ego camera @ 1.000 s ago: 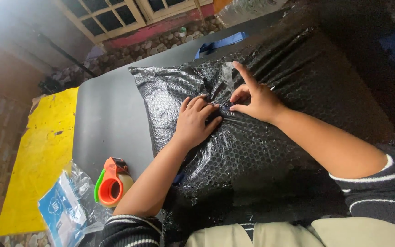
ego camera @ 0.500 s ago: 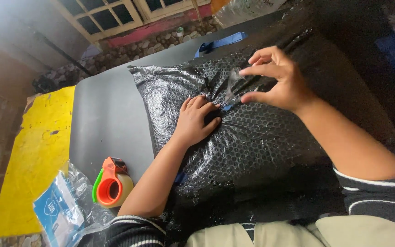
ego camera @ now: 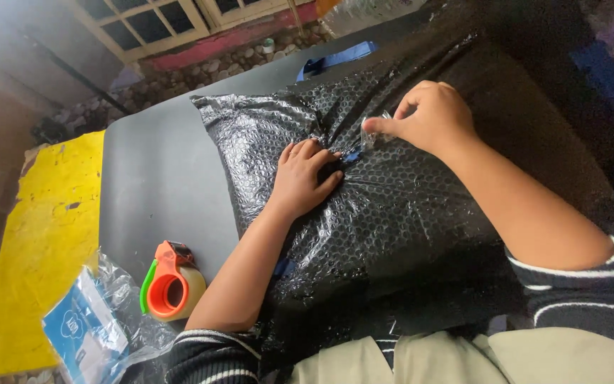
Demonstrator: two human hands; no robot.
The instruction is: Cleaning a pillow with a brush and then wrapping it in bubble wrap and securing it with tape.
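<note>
The left hand [ego camera: 301,181] presses flat on the gathered black bubble-wrap bundle [ego camera: 392,206] mid-table while the right hand [ego camera: 431,117] pinches clear tape [ego camera: 372,135] onto it, which needs smoothing down next.

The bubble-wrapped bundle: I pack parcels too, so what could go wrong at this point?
The left hand alone pins the gathered folds of the black bubble wrap; if it lifts, they may spring open. The clear tape strip pinched by the right hand looks crumpled and might stick to itself. The tape dispenser lies beyond quick reach.
</note>
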